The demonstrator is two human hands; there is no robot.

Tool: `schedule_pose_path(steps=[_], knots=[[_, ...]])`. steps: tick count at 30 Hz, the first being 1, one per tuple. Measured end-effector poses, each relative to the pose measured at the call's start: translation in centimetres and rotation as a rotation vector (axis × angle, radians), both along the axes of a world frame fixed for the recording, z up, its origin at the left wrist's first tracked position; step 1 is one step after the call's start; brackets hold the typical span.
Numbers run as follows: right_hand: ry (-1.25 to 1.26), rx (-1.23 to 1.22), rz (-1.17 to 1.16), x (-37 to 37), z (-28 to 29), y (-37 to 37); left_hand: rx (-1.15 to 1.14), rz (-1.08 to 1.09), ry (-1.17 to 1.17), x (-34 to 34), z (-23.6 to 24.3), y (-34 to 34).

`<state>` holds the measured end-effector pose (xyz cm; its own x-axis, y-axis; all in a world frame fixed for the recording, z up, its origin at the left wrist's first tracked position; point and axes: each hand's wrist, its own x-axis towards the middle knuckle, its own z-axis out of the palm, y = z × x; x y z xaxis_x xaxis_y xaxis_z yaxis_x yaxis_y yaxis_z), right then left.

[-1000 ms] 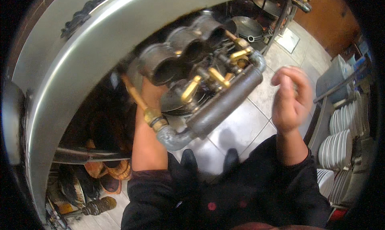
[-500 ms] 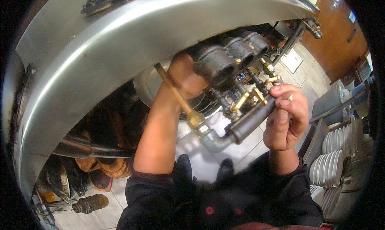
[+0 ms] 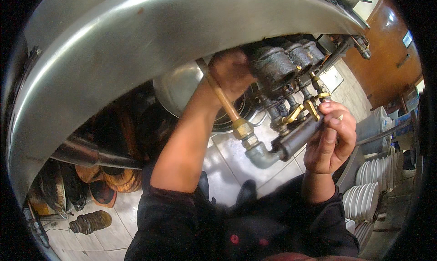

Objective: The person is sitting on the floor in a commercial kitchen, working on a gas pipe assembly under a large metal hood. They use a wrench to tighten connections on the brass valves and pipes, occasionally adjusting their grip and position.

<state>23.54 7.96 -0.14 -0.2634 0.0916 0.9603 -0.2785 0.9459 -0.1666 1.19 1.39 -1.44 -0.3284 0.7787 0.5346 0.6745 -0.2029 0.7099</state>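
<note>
Head view: tiled floor (image 3: 226,163), white plates (image 3: 360,201); right hand (image 3: 330,143) holding pale sliver (image 3: 340,117); left hand (image 3: 231,73), grip unclear.

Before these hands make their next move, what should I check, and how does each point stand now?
1. Right hand near the farthest brass lever: ok.
2. Right fingers touching that lever: cannot tell; they look very close.
3. Left hand clearly visible: not ok; dim beside the black cylinders, fingers unclear.
4. Left hand's hold: cannot tell, for the same reason.
5. Small pale tip at the right fingers identified: cannot tell.
</note>
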Motion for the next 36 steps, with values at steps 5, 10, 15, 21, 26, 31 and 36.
schedule_pose_path(steps=[5, 10, 15, 21, 26, 31, 36], knots=[[-0.020, 0.010, 0.006, 0.1, 0.2, 0.0, 0.254, -0.301, -0.619, -2.5, -2.2, 0.8], [-0.030, 0.020, -0.013, 0.1, 0.1, 0.0, 0.495, -0.804, -1.061, -2.8, -1.9, 0.6], [-0.045, 0.015, -0.018, 0.3, 0.1, 0.0, 0.534, -0.767, -1.189, -1.7, -1.9, 1.0], [-0.032, 0.017, -0.016, 0.2, 0.1, -0.1, 0.470, -0.667, -1.283, -0.2, -0.6, 0.6], [-0.031, 0.015, -0.015, 0.2, 0.0, -0.1, 0.493, -0.557, -1.309, 0.7, -0.4, 0.7], [-0.034, 0.014, -0.017, 0.2, 0.0, -0.1, 0.507, -0.492, -1.179, 0.1, -2.1, 2.0], [-0.034, 0.012, -0.014, 0.2, 0.0, 0.0, 0.544, -0.499, -1.142, 0.5, -1.7, 2.0]])
